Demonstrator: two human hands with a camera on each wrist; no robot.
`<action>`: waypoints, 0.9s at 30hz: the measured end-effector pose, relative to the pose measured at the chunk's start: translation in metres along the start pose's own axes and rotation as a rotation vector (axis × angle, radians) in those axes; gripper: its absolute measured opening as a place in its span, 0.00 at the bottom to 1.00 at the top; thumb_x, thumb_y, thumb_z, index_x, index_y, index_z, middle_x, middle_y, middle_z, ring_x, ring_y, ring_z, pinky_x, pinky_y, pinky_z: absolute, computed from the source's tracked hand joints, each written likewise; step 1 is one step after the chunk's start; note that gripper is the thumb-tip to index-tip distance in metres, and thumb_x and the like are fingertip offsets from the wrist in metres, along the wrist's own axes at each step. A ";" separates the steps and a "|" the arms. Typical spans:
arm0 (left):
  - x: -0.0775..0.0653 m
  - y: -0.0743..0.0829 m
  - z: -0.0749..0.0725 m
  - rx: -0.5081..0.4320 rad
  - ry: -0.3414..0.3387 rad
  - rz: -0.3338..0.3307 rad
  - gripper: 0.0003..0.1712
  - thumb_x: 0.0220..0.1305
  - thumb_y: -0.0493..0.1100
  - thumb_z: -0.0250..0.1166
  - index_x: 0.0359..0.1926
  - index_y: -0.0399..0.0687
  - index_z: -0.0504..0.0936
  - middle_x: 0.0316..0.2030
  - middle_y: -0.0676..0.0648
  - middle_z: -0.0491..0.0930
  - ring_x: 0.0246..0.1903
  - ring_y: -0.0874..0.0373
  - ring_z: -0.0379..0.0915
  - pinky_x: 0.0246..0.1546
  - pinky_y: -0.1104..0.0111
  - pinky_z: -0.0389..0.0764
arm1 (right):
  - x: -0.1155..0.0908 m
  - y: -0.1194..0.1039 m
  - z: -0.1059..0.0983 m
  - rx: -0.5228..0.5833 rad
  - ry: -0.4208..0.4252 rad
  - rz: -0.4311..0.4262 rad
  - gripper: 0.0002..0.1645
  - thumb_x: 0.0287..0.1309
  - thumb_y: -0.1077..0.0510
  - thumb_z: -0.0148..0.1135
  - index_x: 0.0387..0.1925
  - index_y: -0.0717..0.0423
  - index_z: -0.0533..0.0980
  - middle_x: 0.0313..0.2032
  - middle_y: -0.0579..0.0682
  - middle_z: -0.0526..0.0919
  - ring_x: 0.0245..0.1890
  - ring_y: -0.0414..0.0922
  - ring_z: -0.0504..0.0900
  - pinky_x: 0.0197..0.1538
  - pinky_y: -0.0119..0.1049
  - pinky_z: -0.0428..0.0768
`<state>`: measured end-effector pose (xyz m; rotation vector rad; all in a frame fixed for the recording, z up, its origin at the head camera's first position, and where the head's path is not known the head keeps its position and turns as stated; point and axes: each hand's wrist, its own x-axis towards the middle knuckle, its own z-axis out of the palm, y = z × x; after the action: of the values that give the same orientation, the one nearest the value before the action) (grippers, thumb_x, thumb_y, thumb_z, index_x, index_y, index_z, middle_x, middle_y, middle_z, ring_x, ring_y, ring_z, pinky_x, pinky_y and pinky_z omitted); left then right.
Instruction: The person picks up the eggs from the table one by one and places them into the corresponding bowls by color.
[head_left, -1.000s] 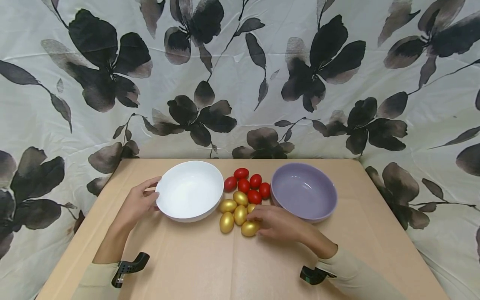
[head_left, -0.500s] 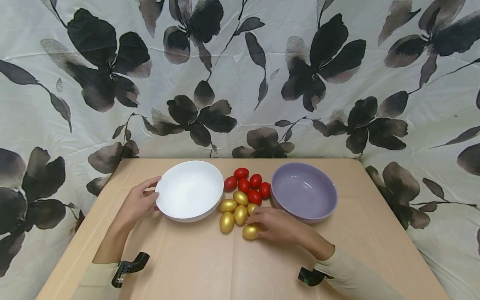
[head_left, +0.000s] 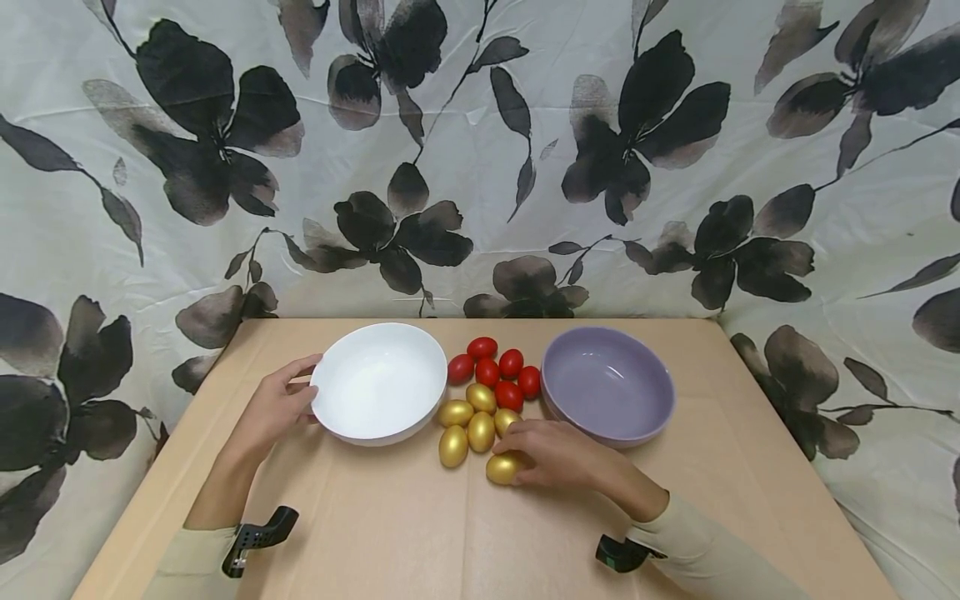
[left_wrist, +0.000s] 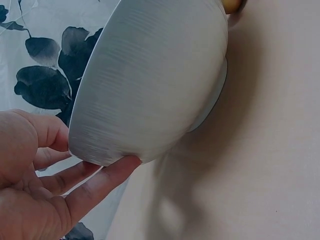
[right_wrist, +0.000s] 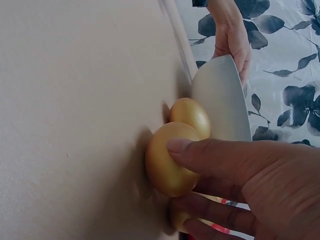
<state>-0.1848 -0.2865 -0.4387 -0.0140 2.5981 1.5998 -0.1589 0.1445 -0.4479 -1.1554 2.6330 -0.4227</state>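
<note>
In the head view, my left hand (head_left: 281, 402) holds the left side of a white bowl (head_left: 378, 382). The left wrist view shows its fingertips (left_wrist: 131, 162) at the bowl's outer wall and rim. With the thumb on its near side, my right hand (head_left: 558, 454) grips a shiny golden egg (head_left: 501, 469) at the front of a cluster. Other fingers of that hand are partly hidden behind this egg in the right wrist view. Several more golden eggs (head_left: 453, 446) lie just beyond, and several red eggs (head_left: 487, 372) sit behind those.
A purple bowl (head_left: 609, 385) stands to the right of the eggs, just behind my right hand. Both bowls rest near the back edge of the light wooden table (head_left: 390, 525). A floral cloth (head_left: 510, 167) hangs behind it.
My right hand has shifted slightly, drawing the front golden egg a little toward me and away from the other eggs. The left hand and both bowls stay in place.
</note>
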 end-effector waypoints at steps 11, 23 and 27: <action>-0.001 0.001 0.001 0.003 0.006 0.003 0.32 0.75 0.34 0.53 0.77 0.40 0.60 0.66 0.27 0.67 0.58 0.33 0.74 0.43 0.52 0.88 | 0.000 0.002 0.001 0.080 -0.005 0.003 0.21 0.56 0.52 0.75 0.52 0.43 0.83 0.40 0.36 0.77 0.37 0.35 0.73 0.40 0.26 0.76; 0.001 0.003 0.000 0.001 0.000 -0.013 0.32 0.75 0.33 0.52 0.77 0.41 0.60 0.69 0.28 0.64 0.60 0.31 0.72 0.43 0.52 0.88 | 0.002 0.005 -0.008 0.188 -0.009 -0.034 0.23 0.56 0.56 0.74 0.55 0.46 0.82 0.47 0.37 0.78 0.47 0.35 0.75 0.53 0.29 0.80; 0.000 0.004 0.000 0.000 -0.002 -0.015 0.32 0.74 0.33 0.52 0.77 0.40 0.59 0.68 0.27 0.64 0.60 0.31 0.72 0.44 0.51 0.88 | 0.002 0.004 -0.014 0.202 -0.014 -0.038 0.23 0.55 0.57 0.75 0.53 0.46 0.82 0.48 0.37 0.79 0.48 0.35 0.75 0.55 0.30 0.80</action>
<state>-0.1851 -0.2849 -0.4355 -0.0317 2.5901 1.5948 -0.1672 0.1478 -0.4366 -1.1401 2.4906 -0.6683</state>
